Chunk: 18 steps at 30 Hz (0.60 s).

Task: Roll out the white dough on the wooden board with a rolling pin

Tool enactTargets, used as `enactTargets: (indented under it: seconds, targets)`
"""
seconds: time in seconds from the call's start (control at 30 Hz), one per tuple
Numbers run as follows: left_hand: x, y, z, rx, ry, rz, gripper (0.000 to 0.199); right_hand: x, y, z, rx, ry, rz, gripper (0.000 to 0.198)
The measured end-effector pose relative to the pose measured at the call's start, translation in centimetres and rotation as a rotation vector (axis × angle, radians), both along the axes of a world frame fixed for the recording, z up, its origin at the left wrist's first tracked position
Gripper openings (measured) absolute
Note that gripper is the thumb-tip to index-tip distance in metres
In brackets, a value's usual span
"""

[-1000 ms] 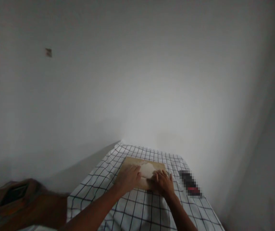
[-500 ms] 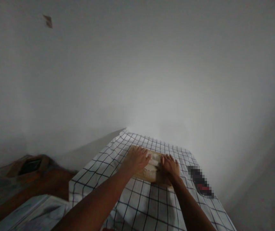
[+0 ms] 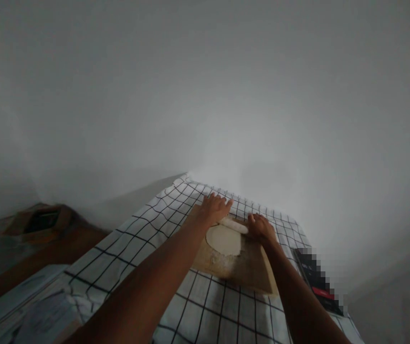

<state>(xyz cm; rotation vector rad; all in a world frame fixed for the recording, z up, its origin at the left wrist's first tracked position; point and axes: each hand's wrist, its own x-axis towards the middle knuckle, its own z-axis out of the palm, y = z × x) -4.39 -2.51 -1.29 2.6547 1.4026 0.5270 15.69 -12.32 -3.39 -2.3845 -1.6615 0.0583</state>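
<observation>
A pale rolling pin [image 3: 234,225] lies across the far part of a wooden board [image 3: 251,279]. My left hand [image 3: 216,207] bears down on the pin's left end, its fingers reaching over the far side and covering that end. Around the right end, the fingers of my right hand [image 3: 261,226] are curled. Between my forearms, a thin, flat, roughly round sheet of dough [image 3: 222,240] lies on the board on the near side of the pin. Its lower right edge looks ragged, with whitish flour or scraps beside it.
Under the board is a table with a white cloth [image 3: 205,298] with a black grid. A dark box-like item [image 3: 316,272], partly blurred out, lies at the table's right edge. The table's far end meets a pale wall [image 3: 205,95]. An open cardboard box [image 3: 42,222] sits lower left.
Both hands have pushed the rolling pin away from me, toward the board's far edge. More of the dough sheet now shows. The camera view has shifted a little.
</observation>
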Motion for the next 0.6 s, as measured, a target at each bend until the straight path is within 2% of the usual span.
enactTargets:
  seconds: [0.1,0.2,0.3,0.43,0.6]
  targets:
    - [0.8,1.2,0.5,-0.022,0.021,0.060,0.075,0.5,1.2,0.5,0.005,0.013,-0.006,0.062]
    - [1.5,2.1,0.7,-0.019,0.040,0.076,0.080,0.9,2.3,0.7,0.002,0.009,-0.015,0.066]
    - [1.9,2.8,0.5,0.005,0.058,0.094,0.077,1.3,3.1,0.7,-0.038,-0.012,-0.012,0.065]
    - [1.9,3.0,0.3,0.016,0.061,0.083,0.072,1.5,3.6,0.5,-0.088,-0.109,0.089,0.051]
    - [1.1,2.0,0.5,-0.090,0.106,0.062,0.050,1.4,2.5,0.0,-0.098,-0.086,0.115,0.048]
